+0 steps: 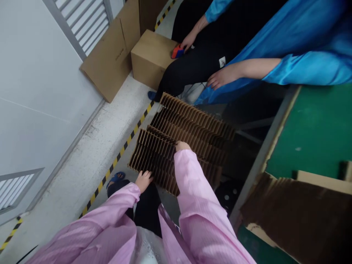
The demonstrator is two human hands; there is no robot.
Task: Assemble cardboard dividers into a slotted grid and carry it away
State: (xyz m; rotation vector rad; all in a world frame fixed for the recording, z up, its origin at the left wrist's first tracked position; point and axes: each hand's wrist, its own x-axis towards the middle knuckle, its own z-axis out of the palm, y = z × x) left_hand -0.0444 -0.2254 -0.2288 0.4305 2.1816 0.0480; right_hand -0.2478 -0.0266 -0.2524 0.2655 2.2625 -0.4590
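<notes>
Two cardboard divider grids with many narrow slots lie low in front of me, one (158, 154) nearer and another (192, 121) just beyond it. My right hand (182, 146) is at the far edge of the nearer grid, its fingers curled down over the cardboard and partly hidden. At the near left edge of the same grid is my left hand (144, 180), fingers apart and resting against the cardboard rim. What lies down inside the slots is too dark to make out.
Opposite me sits a person in a blue smock; one hand (189, 39) holds a red and blue object (177, 51). A closed carton (150, 55) and a flat cardboard sheet (110, 62) stand by the wall. To the right is a green-topped table (310, 124) with dark brown cardboard (299, 216).
</notes>
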